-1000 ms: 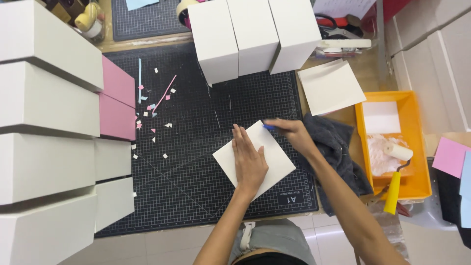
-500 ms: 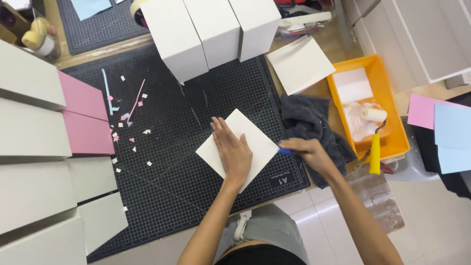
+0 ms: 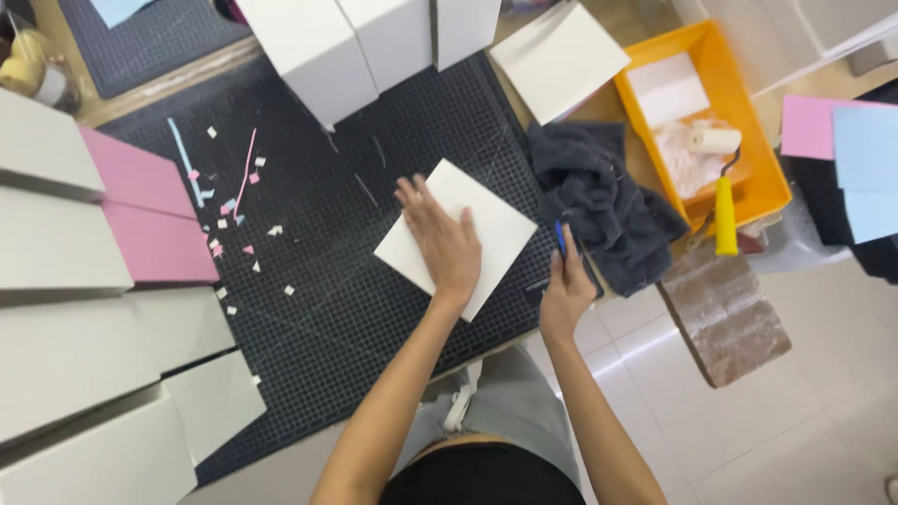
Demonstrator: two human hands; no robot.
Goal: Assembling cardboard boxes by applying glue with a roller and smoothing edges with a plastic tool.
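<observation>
On cutting mat point(image 3: 309, 309): left hand point(image 3: 447, 245) flat on white card point(image 3: 496, 229); right hand point(image 3: 566, 295) grips half-hidden blue tool point(image 3: 559, 236).

Black gridded cutting mat point(image 3: 309, 318) covers worktop. Pale wooden table edge point(image 3: 159, 89) shows at far left, second dark mat point(image 3: 140, 28) beyond it. Floor point(image 3: 795, 411) at near right: large light tiles with thin grout lines. Brown speckled mat point(image 3: 730, 313) lies on floor, near right of table. White cabinet fronts point(image 3: 823, 28) at far right. Light even, soft, shadows faint.
</observation>
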